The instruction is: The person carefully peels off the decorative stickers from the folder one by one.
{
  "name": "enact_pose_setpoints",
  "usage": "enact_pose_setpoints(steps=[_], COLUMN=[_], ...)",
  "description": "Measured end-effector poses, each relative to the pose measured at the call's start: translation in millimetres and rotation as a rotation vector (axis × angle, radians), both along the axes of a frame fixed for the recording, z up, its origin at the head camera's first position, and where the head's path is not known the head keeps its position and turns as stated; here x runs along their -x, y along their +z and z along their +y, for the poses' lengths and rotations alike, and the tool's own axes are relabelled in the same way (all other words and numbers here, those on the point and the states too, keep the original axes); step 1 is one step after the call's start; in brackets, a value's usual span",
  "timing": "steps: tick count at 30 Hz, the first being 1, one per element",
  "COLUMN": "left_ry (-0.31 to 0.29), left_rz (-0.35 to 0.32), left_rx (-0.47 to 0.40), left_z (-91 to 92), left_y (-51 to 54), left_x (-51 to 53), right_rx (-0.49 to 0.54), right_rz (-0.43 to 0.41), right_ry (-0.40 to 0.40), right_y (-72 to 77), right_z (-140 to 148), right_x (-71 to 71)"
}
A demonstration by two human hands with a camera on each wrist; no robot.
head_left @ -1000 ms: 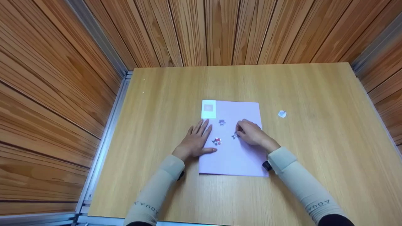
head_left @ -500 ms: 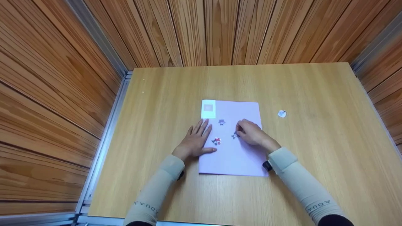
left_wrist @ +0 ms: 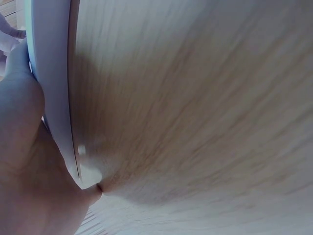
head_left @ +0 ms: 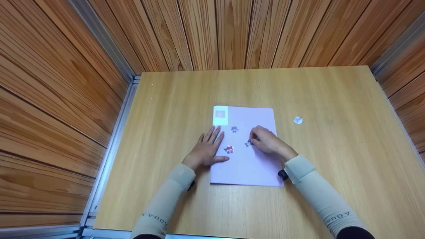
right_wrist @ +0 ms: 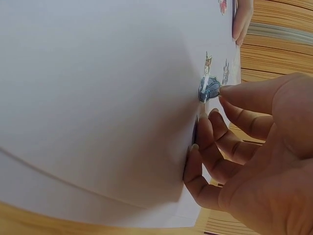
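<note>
A lilac folder (head_left: 245,169) lies on the table with a pale label at its upper left corner. The left hand (head_left: 205,152) rests flat on its left edge, fingers spread. Between the hands is a red and dark sticker (head_left: 229,149); a small purple sticker (head_left: 234,129) sits above it. The right hand (head_left: 265,141) pinches the edge of a blue-grey sticker (head_left: 247,143), thumb against it. In the right wrist view, the blue sticker (right_wrist: 209,89) stands partly off the surface at the thumb tip, and the other fingers of the right hand (right_wrist: 264,147) are bent against the folder.
A small crumpled white piece (head_left: 298,120) lies on the table (head_left: 332,139) to the right of the folder. Wood-panelled walls (head_left: 232,33) with grey metal posts stand behind and at both sides of the table.
</note>
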State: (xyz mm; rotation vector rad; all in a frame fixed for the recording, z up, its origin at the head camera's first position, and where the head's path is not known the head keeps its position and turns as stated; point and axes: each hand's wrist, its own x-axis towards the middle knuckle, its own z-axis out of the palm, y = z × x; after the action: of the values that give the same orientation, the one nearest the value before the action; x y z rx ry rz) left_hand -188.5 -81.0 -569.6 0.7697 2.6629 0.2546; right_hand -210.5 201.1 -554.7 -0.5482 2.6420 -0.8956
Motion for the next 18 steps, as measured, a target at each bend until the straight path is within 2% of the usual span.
enact_pose_setpoints(steps=[18], left_ry=[-0.008], left_rz=[0.013], left_rx=[0.016], left_z=[0.5], left_y=[-1.5], left_x=[0.7], right_rx=[0.047], right_rz=[0.004], right_ry=[0.03], right_y=[2.3], right_z=[3.2], right_x=[-1.1])
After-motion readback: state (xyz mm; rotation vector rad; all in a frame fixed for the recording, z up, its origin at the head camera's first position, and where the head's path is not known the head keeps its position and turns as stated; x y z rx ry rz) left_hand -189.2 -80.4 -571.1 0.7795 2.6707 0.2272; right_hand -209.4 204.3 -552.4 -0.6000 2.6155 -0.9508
